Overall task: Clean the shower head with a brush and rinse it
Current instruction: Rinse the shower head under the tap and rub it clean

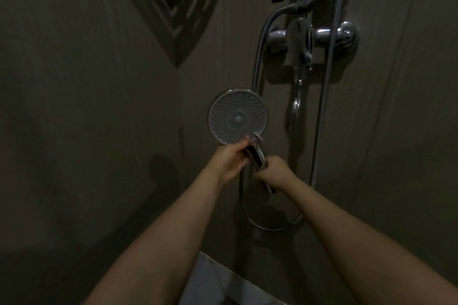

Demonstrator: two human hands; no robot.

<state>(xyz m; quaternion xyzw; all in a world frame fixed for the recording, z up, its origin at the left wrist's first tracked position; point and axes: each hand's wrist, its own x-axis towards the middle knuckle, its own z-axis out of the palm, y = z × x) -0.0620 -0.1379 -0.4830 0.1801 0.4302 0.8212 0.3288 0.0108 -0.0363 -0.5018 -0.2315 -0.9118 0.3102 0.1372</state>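
Your left hand (231, 158) grips the shower head (238, 117) by its handle; your right hand (273, 173) holds a thin brush (257, 136) at the faceplate's lower rim

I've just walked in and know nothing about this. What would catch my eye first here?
The round shower head in the middle, its pale nozzle face turned toward the camera. The left hand grips it just below the face, and the right hand holds what looks like a thin brush lower on the handle. Up right, the shiny chrome mixer tap stands out on the dim wall, with the hose curving down from it.
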